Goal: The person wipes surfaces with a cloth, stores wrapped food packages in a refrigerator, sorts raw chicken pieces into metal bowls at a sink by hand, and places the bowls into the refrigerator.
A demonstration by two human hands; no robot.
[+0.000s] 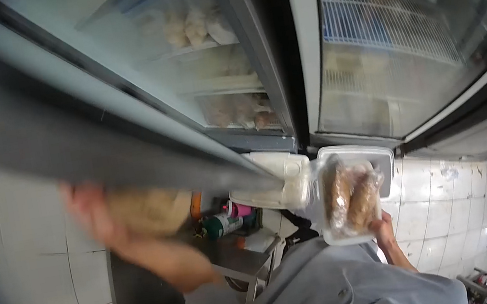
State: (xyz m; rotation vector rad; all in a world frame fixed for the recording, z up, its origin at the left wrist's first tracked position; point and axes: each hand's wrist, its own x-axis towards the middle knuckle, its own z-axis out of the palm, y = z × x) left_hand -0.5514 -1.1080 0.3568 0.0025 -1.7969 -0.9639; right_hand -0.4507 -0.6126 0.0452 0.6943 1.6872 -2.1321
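My right hand (383, 226) grips the lower right edge of a white plastic tub (341, 237). Inside it lie two brown, elongated food pieces (362, 200) wrapped in clear plastic. My left hand (97, 213) is smeared by motion and reaches up to the edge of an open refrigerator door (109, 148). The door, blurred too, hides the fingertips, so how the fingers are closed does not show. Behind the door, the refrigerator shelves (218, 92) hold several bagged foods.
A second glass-door refrigerator (386, 46) stands at the right. White containers (289, 176) sit below the doors. At the left are a dark metal table (144, 288), a brown paper-like item (148, 211) and a green canister (220, 225). White tiles (432, 198) cover the floor.
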